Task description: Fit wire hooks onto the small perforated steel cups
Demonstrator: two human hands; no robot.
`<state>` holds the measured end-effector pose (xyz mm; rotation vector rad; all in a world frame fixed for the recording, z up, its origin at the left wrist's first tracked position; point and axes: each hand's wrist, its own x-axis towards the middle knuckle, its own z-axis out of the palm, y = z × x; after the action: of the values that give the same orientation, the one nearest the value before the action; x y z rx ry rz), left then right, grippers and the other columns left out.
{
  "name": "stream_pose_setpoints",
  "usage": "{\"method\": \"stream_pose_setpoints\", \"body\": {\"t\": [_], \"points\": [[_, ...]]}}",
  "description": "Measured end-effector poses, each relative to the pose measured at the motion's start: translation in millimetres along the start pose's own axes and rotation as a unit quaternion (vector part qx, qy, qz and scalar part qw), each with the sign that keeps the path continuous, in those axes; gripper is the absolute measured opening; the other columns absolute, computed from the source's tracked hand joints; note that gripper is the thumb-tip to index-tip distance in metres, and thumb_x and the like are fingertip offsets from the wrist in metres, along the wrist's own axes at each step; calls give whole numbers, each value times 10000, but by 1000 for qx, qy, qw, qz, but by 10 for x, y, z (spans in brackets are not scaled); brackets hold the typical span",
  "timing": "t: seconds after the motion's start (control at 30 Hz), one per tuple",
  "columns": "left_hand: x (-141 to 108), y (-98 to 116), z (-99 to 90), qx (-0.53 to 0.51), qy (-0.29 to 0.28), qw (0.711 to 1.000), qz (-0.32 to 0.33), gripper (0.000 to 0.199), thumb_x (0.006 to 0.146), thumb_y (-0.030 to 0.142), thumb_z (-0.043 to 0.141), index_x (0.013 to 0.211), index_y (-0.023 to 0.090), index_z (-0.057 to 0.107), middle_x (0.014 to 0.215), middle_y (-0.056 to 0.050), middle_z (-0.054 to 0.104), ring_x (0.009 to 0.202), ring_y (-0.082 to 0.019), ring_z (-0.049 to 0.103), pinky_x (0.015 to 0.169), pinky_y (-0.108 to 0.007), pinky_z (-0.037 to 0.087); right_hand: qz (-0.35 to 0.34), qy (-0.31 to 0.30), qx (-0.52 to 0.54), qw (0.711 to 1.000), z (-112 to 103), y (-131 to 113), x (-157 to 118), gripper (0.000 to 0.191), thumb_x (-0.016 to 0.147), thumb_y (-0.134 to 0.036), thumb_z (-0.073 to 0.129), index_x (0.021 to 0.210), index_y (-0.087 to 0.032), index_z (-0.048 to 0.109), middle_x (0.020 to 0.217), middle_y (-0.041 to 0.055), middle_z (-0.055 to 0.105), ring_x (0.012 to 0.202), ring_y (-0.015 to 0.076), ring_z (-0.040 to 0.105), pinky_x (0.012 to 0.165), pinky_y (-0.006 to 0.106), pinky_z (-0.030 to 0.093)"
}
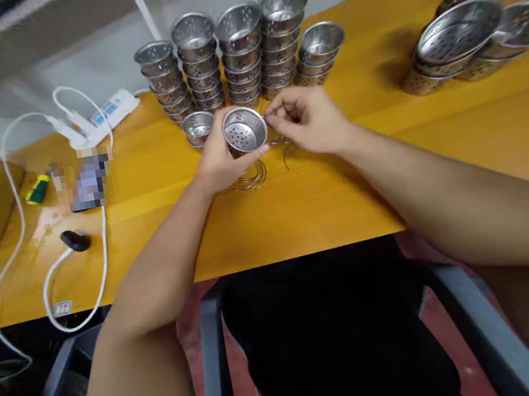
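Note:
My left hand (pixel 220 158) is wrapped round a small perforated metal cup (pixel 245 131), tilted so that its holed bottom shows. At the cup's right rim, my right hand (pixel 306 118) pinches a thin wire (pixel 267 116), most of it hidden by the fingers. Several bent wire rings (pixel 257 177) lie on the table just below my left hand, and a curved wire (pixel 289 161) lies under my right. Another perforated cup (pixel 198 125) stands close behind my left hand.
Stacks of perforated cups (pixel 240 30) line the back of the wooden table (pixel 293 220); more cups (pixel 460 33) stand at the right. On the left are a power strip (pixel 121 110), a phone (pixel 89 183), white cables, a black mouse-shaped object (pixel 75 240) and a sponge (pixel 38 188).

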<state>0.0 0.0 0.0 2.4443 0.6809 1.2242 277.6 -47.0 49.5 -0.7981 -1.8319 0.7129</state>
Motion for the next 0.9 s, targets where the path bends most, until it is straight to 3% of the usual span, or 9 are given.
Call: {"method": "stream_pose_setpoints", "body": {"t": [0.2,0.57,0.9], "points": [[-6,-2,-2,3,-6,1000,-3,1062,1026,925,870,1753,301,412,1613,-148,679,1575,-390,747,1463,-652,559,9,-6,-4,1000,-17,-2,-5,547,1059,-820,917,1025,-294,771,739,8,606,618,179,460,556,385,381],[-1,6,4,-1,11,1000,2,1059,1016,901,902,1766,321,429,1602,-139,687,1567,-405,756,1442,-669,588,12,-3,-15,1000,-31,18,-18,430,1083,-721,924,1066,-307,810,764,18,626,641,204,492,581,408,478],[3,-17,2,14,26,1000,-1,1032,1076,872,845,1806,325,364,1665,-163,642,1587,-391,743,1425,-618,613,6,6,-10,1000,-27,44,-7,505,1060,-790,933,1065,-301,804,774,14,635,643,194,508,582,407,536]]}}
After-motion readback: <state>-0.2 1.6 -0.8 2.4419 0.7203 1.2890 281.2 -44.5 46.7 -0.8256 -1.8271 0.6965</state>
